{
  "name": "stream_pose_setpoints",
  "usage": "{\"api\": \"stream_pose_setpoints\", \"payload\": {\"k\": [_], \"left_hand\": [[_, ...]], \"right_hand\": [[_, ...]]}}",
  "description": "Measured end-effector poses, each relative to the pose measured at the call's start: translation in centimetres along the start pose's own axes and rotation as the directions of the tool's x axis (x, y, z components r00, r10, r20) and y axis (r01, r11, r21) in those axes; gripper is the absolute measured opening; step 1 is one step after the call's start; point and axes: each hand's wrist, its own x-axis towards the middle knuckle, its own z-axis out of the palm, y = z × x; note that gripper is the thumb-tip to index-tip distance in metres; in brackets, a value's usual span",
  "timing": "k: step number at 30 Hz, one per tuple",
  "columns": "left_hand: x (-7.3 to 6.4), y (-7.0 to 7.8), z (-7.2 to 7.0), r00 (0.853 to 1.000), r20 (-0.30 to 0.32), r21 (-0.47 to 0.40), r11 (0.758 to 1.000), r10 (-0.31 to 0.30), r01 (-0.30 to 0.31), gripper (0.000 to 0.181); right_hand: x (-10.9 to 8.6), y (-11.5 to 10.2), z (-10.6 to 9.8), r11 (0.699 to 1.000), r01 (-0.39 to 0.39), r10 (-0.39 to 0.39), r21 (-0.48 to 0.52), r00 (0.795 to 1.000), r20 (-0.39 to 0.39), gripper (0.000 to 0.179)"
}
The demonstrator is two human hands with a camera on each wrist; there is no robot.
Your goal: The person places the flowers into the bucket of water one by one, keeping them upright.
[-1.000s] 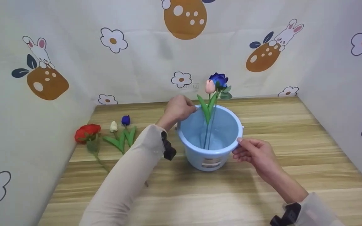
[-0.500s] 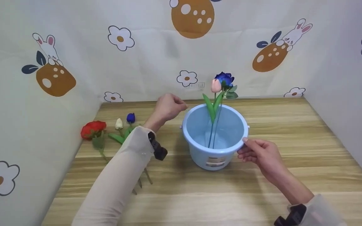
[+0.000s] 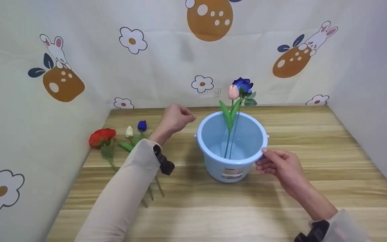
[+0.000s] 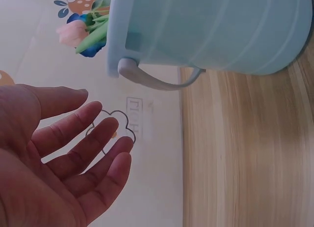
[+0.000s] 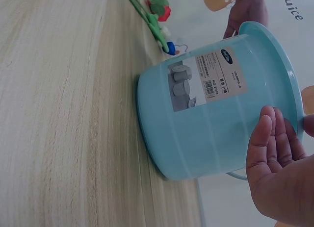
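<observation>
A light blue plastic bucket (image 3: 235, 171) stands upright on the table. Inside it lean a pink tulip (image 3: 233, 92) and a blue rose (image 3: 243, 86), their stems reaching the bottom and their blooms above the rim. My right hand (image 3: 286, 169) holds the rim at the front right, thumb on top and fingers beneath against the outer wall. Left of the bucket, apart from it, my left hand (image 3: 175, 118) hovers with nothing in it; the left wrist view shows its fingers (image 4: 100, 138) loosely bent and spread, beside the bucket's handle (image 4: 162, 82).
On the table's left lie a red flower (image 3: 102, 137), a white tulip (image 3: 129, 131) and a blue tulip (image 3: 142, 125), their stems partly hidden beneath my left forearm. Patterned fabric (image 3: 166, 67) walls stand behind and at both sides of the wooden table (image 3: 317, 141).
My left hand has left the bucket's rim and moved left, away from it. The right hand keeps its hold on the rim. The head view has shifted slightly.
</observation>
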Motion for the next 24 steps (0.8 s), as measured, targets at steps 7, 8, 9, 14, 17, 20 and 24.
{"api": "stream_pose_setpoints", "payload": {"k": [7,8,9,14,17,20,24], "left_hand": [[-0.3,-1.6,-0.4,1.0,-0.002,-0.018,1.0,0.0,0.0,0.022],[-0.3,-1.9,-0.5,1.0,-0.002,-0.028,1.0,-0.006,0.006,0.021],[-0.4,-2.1,-0.5,1.0,-0.003,-0.036,0.999,-0.012,0.012,0.021],[-0.4,-3.3,-0.8,0.999,-0.013,-0.079,0.996,-0.047,0.046,0.02],[-0.3,-4.1,-1.0,0.998,-0.006,-0.101,0.993,-0.056,0.055,0.023],[-0.3,-4.9,-1.1,0.997,0.008,-0.122,0.99,-0.074,0.074,0.024],[-0.3,-5.8,-1.2,0.995,0.021,-0.147,0.984,-0.101,0.103,0.025]], "right_hand": [[0.0,0.1,0.0,1.0,0.009,-0.009,0.012,1.0,-0.005,0.025],[0.0,0.1,0.0,1.0,0.008,-0.008,0.011,1.0,-0.006,0.024],[0.0,0.2,0.0,1.0,0.008,-0.008,0.011,1.0,-0.006,0.024],[0.1,0.2,0.0,1.0,0.007,-0.007,0.008,1.0,-0.01,0.024],[0.1,0.3,0.0,1.0,0.007,-0.007,0.011,1.0,-0.01,0.025],[0.1,0.2,0.0,1.0,0.005,-0.005,0.011,1.0,-0.005,0.024],[0.0,0.1,-0.2,1.0,0.001,-0.001,-0.009,1.0,0.001,0.024]]}}
